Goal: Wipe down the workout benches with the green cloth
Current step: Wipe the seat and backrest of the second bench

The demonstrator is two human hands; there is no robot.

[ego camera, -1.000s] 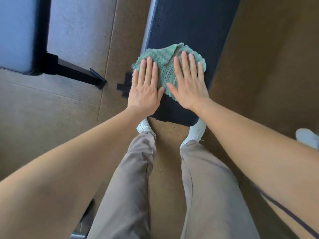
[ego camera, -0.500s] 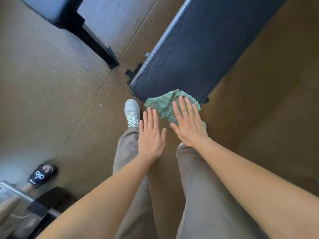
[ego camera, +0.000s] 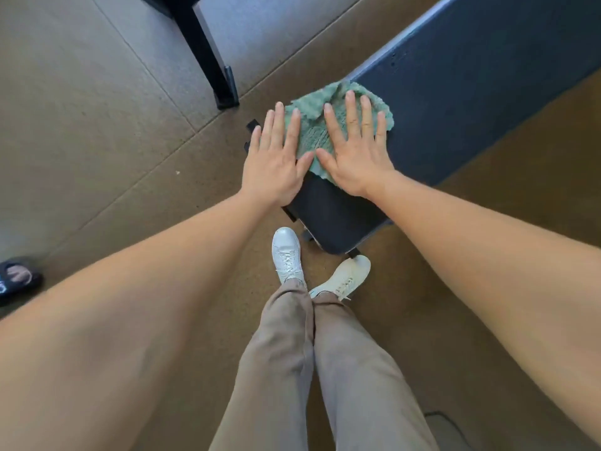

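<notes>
nearest the camera, two legs in beige trousers (ego camera: 312,369) are standing crossed on the brown floor (ego camera: 97,141), the white sneakers (ego camera: 287,253) pointing at the near end of the dark blue workout bench (ego camera: 471,102). just beyond them, the left hand (ego camera: 276,157) and the right hand (ego camera: 356,148) are lying flat with fingers spread, both palms pressing the crumpled green cloth (ego camera: 312,131) onto the near end of the bench pad, the left hand partly hanging over the bench's left edge. farther off at the top, the black leg of a second bench (ego camera: 208,60) is resting on the floor, and a foot in a black slide sandal (ego camera: 16,279) is showing at the left edge.
</notes>
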